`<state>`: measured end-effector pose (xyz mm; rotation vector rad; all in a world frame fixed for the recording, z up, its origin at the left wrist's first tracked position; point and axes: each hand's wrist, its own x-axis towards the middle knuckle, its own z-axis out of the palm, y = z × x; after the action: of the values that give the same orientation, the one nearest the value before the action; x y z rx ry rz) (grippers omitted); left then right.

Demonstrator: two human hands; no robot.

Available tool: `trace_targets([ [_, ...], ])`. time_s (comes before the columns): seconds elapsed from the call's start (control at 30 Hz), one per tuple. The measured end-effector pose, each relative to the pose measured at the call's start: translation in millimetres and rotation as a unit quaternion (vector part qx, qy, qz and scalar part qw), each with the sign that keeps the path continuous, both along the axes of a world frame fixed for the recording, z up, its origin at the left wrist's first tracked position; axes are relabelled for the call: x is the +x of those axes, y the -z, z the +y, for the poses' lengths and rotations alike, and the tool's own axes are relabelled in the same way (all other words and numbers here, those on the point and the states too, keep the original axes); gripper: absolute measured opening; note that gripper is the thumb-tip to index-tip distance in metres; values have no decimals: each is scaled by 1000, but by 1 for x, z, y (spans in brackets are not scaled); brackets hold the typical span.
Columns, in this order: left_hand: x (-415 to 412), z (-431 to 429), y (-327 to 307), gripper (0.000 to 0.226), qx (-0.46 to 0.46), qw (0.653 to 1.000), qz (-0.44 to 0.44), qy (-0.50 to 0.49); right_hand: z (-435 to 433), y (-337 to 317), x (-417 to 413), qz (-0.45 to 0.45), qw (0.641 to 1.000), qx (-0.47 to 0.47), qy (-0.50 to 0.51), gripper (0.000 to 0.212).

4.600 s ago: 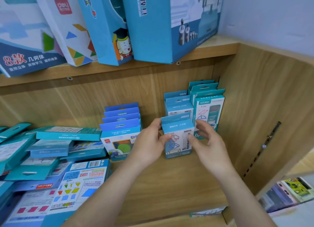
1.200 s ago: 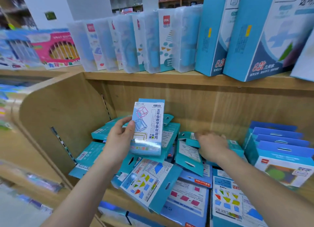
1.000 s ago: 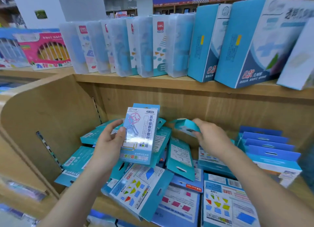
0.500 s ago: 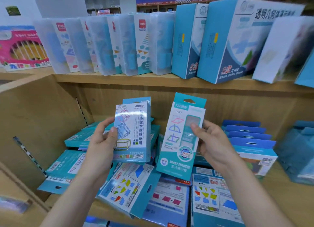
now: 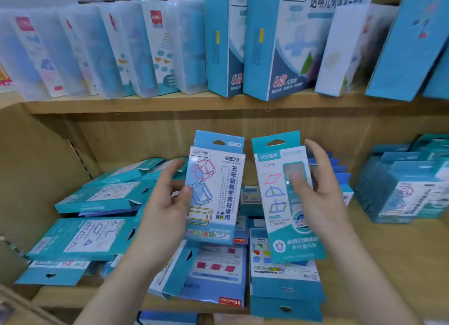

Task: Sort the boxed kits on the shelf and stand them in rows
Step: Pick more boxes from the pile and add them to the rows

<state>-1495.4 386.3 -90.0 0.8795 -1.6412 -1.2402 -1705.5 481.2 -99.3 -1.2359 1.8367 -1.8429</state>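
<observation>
Shelf (image 5: 379, 271) boards of pale wood frame everything in front of you. At the far left of the lower shelf, teal flat kits (image 5: 80, 237) lie heaped on their faces at loose angles, one overlapping the next. Your left hand (image 5: 167, 210) is raised just right of that heap and grips the CY-0131 kit (image 5: 215, 191) by its left edge, thumb on the front, fingers behind; the box is upright, its front toward you, printed with pink, blue and yellow frame shapes. Just beside it, not touching, your right hand (image 5: 318, 198) holds the S-335 kit (image 5: 284, 196), also upright but tilted slightly, thumb pressed on its front near the clear window and fingers spread behind its right edge. Both kits hang in the air above the lower shelf, in front of its back panel. Beneath them more flat boxes (image 5: 218, 276) lie face up near the shelf's front edge. Behind your right hand a row of blue-topped boxes (image 5: 340, 171) stands upright, and farther right, a standing group of teal boxes (image 5: 408, 196) sits near the end of the shelf, blurred. On the upper shelf (image 5: 145, 103), translucent cases (image 5: 102, 50) lean at the left and larger blue cartons (image 5: 284, 45) stand at the right.
</observation>
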Motion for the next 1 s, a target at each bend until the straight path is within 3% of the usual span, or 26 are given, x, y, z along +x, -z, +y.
trace_targets([
  [0.1, -14, 14, 10, 42, -27, 999, -20, 11, 20, 14, -6, 68, 996, 38, 44, 46],
  [0.23, -33, 31, 31, 50, -64, 995, -67, 46, 46, 31, -18, 3, 992, 83, 95, 42],
  [0.33, -43, 46, 44, 54, -72, 986, -110, 100, 67, 32, -19, -62, 991, 80, 82, 64],
  [0.43, -50, 57, 59, 47, -62, 975, -162, 137, 82, 39, -25, -57, 987, 118, 91, 85],
  [0.7, -67, 60, 79, 36, -110, 943, -300, 96, 97, 56, -23, -45, 975, 171, 133, 96],
  [0.83, -67, 65, 77, 44, -99, 948, -286, 92, 102, 55, -22, 24, 960, 210, 183, 97],
  [1.0, -73, 77, 76, 51, -155, 938, -306, 51, 112, 47, -28, 109, 923, 266, 256, 94],
])
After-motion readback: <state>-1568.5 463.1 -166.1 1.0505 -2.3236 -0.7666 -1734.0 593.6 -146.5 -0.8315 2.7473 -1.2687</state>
